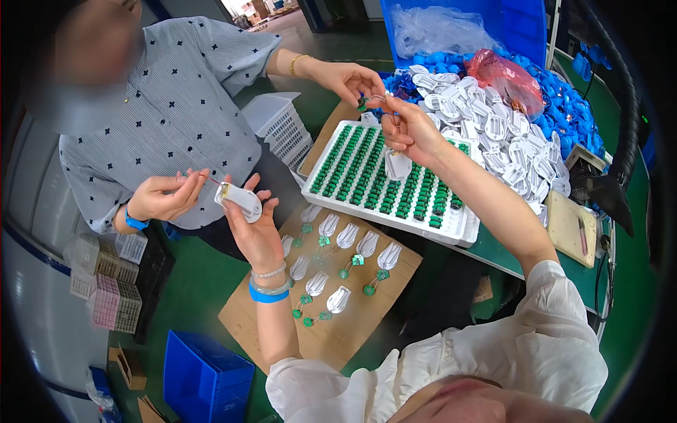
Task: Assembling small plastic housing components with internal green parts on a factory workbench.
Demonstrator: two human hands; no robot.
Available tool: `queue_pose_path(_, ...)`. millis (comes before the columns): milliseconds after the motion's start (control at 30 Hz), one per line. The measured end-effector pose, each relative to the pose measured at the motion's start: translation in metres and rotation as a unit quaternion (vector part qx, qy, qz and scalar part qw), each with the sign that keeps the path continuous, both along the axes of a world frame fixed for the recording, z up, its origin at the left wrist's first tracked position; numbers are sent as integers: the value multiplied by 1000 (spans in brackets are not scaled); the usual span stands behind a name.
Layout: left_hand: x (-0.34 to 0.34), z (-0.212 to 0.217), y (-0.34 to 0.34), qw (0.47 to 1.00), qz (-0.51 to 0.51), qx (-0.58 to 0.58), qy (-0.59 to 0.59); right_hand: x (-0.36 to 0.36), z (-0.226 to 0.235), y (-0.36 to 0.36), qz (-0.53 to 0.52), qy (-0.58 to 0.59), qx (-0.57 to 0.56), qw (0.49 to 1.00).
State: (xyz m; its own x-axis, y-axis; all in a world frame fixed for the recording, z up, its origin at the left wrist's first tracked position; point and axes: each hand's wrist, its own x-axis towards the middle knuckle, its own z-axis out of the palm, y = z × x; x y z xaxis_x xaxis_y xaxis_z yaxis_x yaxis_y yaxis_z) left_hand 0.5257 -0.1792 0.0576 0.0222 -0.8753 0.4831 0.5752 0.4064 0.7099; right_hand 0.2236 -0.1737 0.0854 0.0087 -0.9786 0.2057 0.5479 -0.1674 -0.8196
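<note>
My left hand (255, 238), palm up, holds a white plastic housing (240, 203) with its fingers around it. Between that housing and a co-worker's hand (168, 197) runs a thin red wire (211, 178). My right hand (415, 134) pinches thin wires (379, 99) over the tray. Below its fingers hangs a second white housing (398, 165). At the other end of those wires, the co-worker's other hand (345, 79) grips a small dark green part (362, 103).
A white tray (462, 234) holds rows of green parts. On the cardboard (352, 338) lie several white housings (338, 299) wired to green boards. White housings (493, 130) and blue pieces (575, 120) heap at the right. A blue bin (204, 377) stands at lower left.
</note>
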Motion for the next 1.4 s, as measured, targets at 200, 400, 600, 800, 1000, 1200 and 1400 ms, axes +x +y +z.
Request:
queue_pose_path(200,-16,6,11,999,-23,-40,-21,-13,9,20,48,1,-5,999)
queue_pose_path(400,-17,5,16,997,-65,-39,-12,-14,30,76,23,30,7,999)
queue_pose_path(600,-24,-8,15,993,-113,-19,13,-14,21,139,4,34,19,999)
queue_pose_path(800,-28,-20,14,990,-138,5,42,-10,2,184,0,19,51,999)
queue_pose_path(1000,-23,-35,13,991,-114,40,60,-8,-17,204,-10,1,50,999)
queue_pose_path(1200,-22,-50,13,984,-132,81,91,-10,-27,212,-10,7,55,998)
queue_pose_path(1400,-18,-60,13,981,-141,95,96,-12,-32,213,-17,4,75,997)
